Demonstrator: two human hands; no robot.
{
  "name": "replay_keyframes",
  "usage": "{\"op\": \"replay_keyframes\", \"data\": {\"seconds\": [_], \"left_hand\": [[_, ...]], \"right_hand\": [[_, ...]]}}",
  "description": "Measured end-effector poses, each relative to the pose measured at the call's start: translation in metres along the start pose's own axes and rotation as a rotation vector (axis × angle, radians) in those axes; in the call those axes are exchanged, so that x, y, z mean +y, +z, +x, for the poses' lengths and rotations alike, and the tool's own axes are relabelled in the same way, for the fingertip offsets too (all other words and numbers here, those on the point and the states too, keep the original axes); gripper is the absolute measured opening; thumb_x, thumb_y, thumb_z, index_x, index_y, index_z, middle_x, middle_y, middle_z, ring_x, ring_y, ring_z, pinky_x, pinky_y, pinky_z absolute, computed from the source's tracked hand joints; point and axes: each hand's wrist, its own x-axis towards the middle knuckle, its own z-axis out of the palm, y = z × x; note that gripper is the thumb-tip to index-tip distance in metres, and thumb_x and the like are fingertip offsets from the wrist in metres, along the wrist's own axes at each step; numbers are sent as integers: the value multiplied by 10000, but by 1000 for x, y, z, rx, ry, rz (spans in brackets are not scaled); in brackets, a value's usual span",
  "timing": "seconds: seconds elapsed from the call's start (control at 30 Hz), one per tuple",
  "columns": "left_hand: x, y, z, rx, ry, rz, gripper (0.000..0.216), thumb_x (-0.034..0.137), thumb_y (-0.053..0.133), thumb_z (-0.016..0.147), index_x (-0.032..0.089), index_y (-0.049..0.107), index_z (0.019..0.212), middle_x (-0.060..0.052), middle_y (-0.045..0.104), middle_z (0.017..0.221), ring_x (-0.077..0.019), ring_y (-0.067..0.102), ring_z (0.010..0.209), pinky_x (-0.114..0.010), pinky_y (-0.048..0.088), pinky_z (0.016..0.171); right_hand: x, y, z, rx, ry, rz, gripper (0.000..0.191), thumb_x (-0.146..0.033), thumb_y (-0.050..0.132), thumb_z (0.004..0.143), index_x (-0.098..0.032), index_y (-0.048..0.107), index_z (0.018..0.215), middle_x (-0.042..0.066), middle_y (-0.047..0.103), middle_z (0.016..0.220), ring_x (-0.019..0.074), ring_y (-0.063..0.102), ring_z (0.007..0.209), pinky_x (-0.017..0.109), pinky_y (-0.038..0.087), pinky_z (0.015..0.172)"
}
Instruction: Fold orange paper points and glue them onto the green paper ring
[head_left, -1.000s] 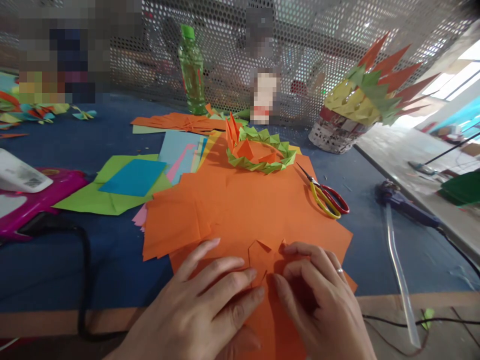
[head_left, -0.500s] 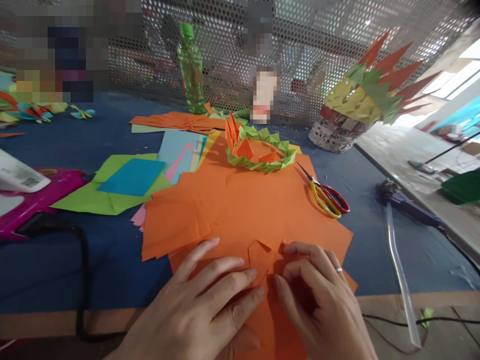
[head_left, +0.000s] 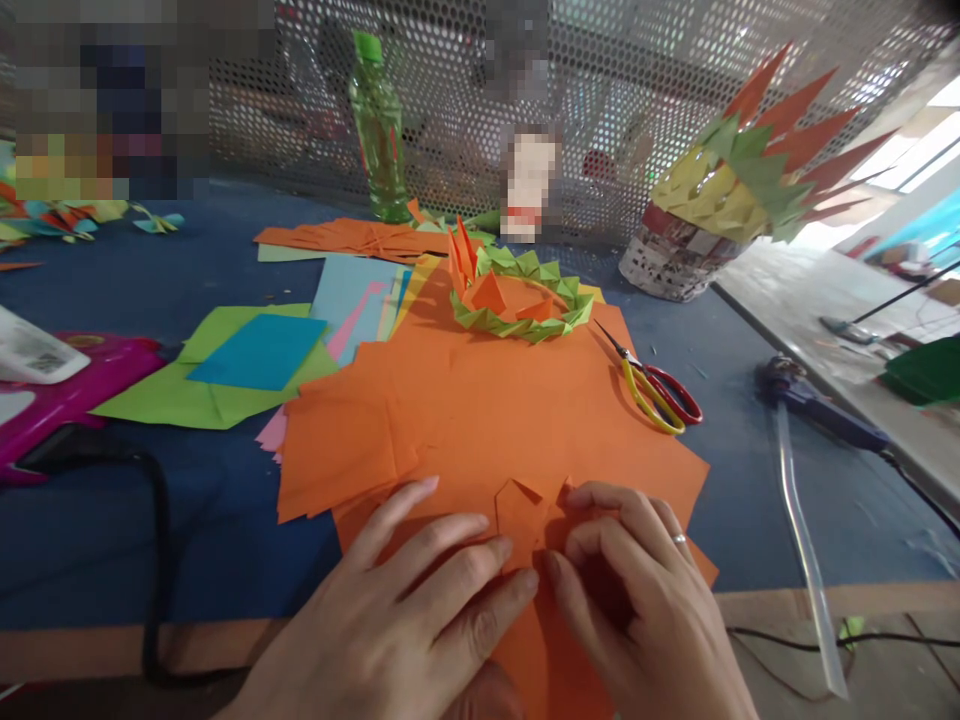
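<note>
A small piece of folded orange paper (head_left: 521, 515) lies in front of me on top of larger orange sheets (head_left: 510, 400). My left hand (head_left: 420, 590) is spread over it, fingers stretched out and resting on the paper; its thumb is mostly hidden below. On the other side, my right hand (head_left: 637, 570) has its index finger and thumb curled at the folded paper's right edge, by a small raised corner. A ring shows on one right finger. Beyond both hands, a ring of folded green paper triangles (head_left: 525, 295) with orange points sits on the sheets.
Scissors (head_left: 649, 390) with red and yellow handles lie at right, near a dark glue gun (head_left: 817, 400) with a clear stick. Left are green and blue paper (head_left: 259, 350) and a magenta device (head_left: 97, 380) with a black cable. A bottle (head_left: 379, 140) and paper-decorated basket (head_left: 690, 220) stand behind.
My left index finger has slid slightly right along the folded paper. My right hand keeps its place. The whole view has shifted a little.
</note>
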Motion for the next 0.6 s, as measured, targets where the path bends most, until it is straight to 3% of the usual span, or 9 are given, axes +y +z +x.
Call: {"op": "replay_keyframes", "data": {"seconds": [0.3,0.47,0.6], "left_hand": [[2,2,0,4,-45,-40,240,255,620,993,230,724,1207,31,752,1119,-177,638,1112,-417,133,1287],[1,1,1,-15,-44,-36,238,250,617,994,239,723,1207,28,751,1130,-183,636,1124,-435,145,1284],[3,0,-2,-8,-54,-37,225,258,592,1012,246,731,1188,39,750,1124,-175,622,1138,-417,141,1287]], "right_hand": [[1,-2,0,-11,4,5,155,-197,568,952,-252,500,823,43,614,1083,188,597,1099,368,437,919],[4,-6,2,-51,-93,-52,142,-230,614,941,-251,500,861,61,620,1072,200,613,1059,357,472,865],[1,-3,0,-26,6,-25,168,-312,630,953,-255,488,883,67,624,1100,227,591,1100,375,474,881]]}}
